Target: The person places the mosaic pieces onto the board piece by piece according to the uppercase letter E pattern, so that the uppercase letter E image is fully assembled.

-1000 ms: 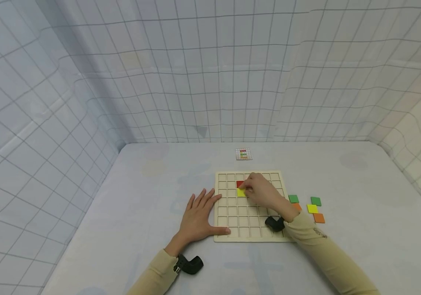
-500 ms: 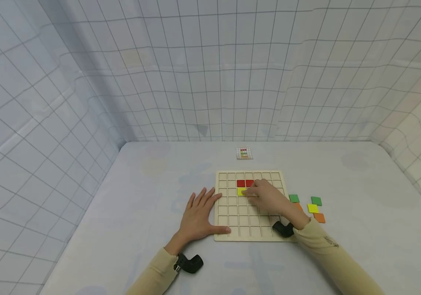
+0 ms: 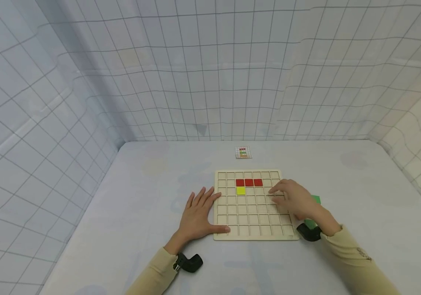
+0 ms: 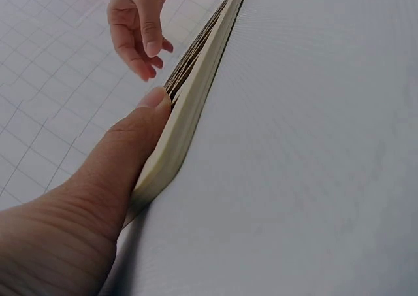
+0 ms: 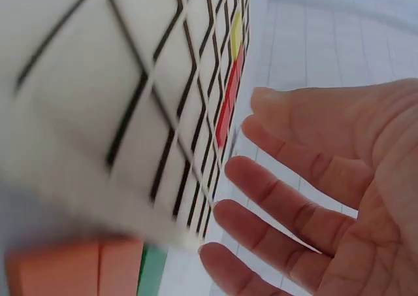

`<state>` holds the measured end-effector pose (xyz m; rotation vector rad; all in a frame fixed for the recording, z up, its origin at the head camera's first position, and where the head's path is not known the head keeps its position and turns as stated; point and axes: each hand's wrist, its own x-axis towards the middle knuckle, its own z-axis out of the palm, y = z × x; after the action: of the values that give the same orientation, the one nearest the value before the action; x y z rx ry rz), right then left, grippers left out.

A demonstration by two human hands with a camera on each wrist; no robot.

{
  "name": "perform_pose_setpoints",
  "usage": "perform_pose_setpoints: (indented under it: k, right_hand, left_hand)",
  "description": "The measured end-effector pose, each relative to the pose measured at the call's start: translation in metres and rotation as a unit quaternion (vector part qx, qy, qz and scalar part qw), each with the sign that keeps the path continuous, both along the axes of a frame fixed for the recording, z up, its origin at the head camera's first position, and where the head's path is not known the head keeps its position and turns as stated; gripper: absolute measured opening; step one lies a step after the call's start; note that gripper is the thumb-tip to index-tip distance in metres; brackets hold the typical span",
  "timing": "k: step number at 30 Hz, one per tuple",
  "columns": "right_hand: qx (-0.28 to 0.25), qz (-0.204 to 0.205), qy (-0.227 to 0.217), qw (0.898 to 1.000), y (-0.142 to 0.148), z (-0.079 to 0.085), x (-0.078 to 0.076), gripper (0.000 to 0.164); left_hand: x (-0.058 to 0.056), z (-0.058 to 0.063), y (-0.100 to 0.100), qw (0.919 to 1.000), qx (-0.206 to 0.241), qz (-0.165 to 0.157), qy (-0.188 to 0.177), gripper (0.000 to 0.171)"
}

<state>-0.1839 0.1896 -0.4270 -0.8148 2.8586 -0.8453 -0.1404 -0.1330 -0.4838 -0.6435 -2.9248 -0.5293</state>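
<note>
A pale wooden grid board (image 3: 232,220) lies on the table. In its second row from the back sit three red tiles (image 3: 249,182), side by side. One yellow tile (image 3: 240,190) lies below the leftmost red. My left hand (image 3: 198,219) is spread at the board's left side, fingertips by its edge and thumb laid over the near left corner; the left wrist view shows the thumb (image 4: 124,146) on the rim. Over the board's right side is my right hand (image 3: 295,199), fingers apart and loosely bent. Nothing shows between those fingers in the right wrist view.
Green tiles (image 3: 316,199) lie right of the board, partly covered by my right hand and wrist. Orange tiles (image 5: 75,270) show at the bottom of the right wrist view. Behind the board lies a small pattern card (image 3: 243,152). White grid-lined curtains (image 3: 210,82) surround the table.
My right hand has moved from the board's middle to its right side, its fingers loosening. The whole row of three red tiles has come into sight. My left hand has stayed put.
</note>
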Motion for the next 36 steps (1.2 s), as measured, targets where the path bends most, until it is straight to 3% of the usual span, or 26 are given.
perform_pose_setpoints:
  k: [10, 24, 36]
  right_hand:
    - [0.000, -0.085, -0.072, 0.994, 0.044, 0.001, -0.008, 0.013]
    - [0.012, -0.101, -0.089, 0.991, 0.055, -0.009, -0.014, 0.022]
    - [0.009, -0.120, -0.086, 0.989, 0.057, -0.011, -0.020, 0.021]
  left_hand:
    - [0.000, 0.001, 0.000, 1.0000, 0.002, 0.002, -0.001, 0.103]
    - [-0.001, -0.002, -0.001, 1.0000, -0.001, -0.001, -0.001, 0.103]
    - [-0.001, -0.002, -0.001, 1.0000, 0.001, -0.003, 0.002, 0.102]
